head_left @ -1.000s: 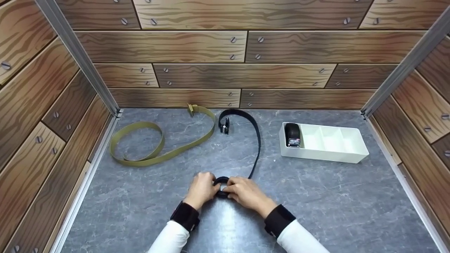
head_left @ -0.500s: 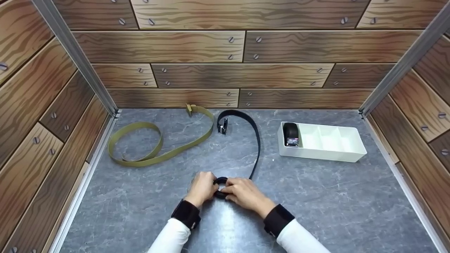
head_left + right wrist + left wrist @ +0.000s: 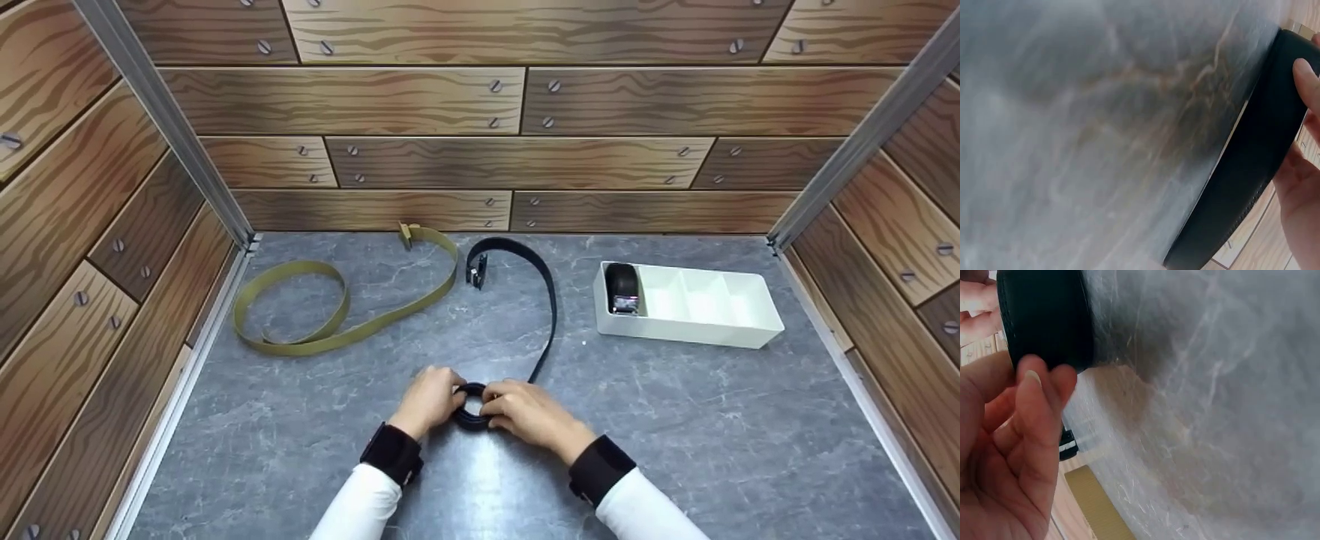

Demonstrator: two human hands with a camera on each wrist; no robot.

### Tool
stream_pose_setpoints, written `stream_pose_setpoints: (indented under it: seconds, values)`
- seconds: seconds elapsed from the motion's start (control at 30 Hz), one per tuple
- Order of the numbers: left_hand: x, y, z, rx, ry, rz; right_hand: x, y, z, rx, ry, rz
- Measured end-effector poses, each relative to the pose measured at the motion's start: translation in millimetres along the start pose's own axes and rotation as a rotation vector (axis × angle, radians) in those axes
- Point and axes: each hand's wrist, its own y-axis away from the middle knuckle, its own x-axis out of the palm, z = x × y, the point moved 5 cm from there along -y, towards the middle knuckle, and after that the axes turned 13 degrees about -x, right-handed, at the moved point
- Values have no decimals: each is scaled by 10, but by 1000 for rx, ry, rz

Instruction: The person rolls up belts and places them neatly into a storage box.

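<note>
A black leather belt (image 3: 553,300) lies partly rolled, its coil (image 3: 471,424) standing on edge near the front of the table. My left hand (image 3: 429,401) pinches the coil's left side between thumb and fingers; in the left wrist view those fingers (image 3: 1044,391) press on the black band. On the coil's right side, my right hand (image 3: 529,412) grips the band with its thumb and fingers. From there the loose length curves back to a metal buckle (image 3: 477,271). The right wrist view has the belt's flat stitched face (image 3: 1247,152) close up, with part of the hand beside it.
An olive webbing belt (image 3: 390,315) lies loosely looped at the back left. To the right stands a white divided box (image 3: 690,331), with a rolled black belt (image 3: 622,285) in its leftmost compartment. Wood-patterned walls (image 3: 420,97) enclose the grey tabletop.
The coil has shifted slightly towards me, and its ring is more visible between my hands. Both hands keep their hold. The buckle end and the olive belt stay in place.
</note>
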Motion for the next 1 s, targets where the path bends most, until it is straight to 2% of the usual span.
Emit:
stream_pose_setpoints:
  seconds: [0.17, 0.27, 0.37, 0.47, 0.7, 1.0]
  values:
    - [-15, 47, 4, -111, 64, -87, 31, -1, 22, 17, 114, -57]
    - [-3, 59, -15, -132, 58, -117, 42, -3, 36, 29, 153, -78]
    - [7, 48, -41, -135, 43, -128, 46, -4, 42, 32, 145, -79]
    - [7, 23, -60, -142, 48, -117, 36, 2, 26, 23, 85, -63]
    - [13, 2, -79, -141, 60, -41, -42, 60, -79, 9, -78, -55]
    - [-1, 10, -104, -146, 42, -27, -21, 43, -108, 2, -106, -15]
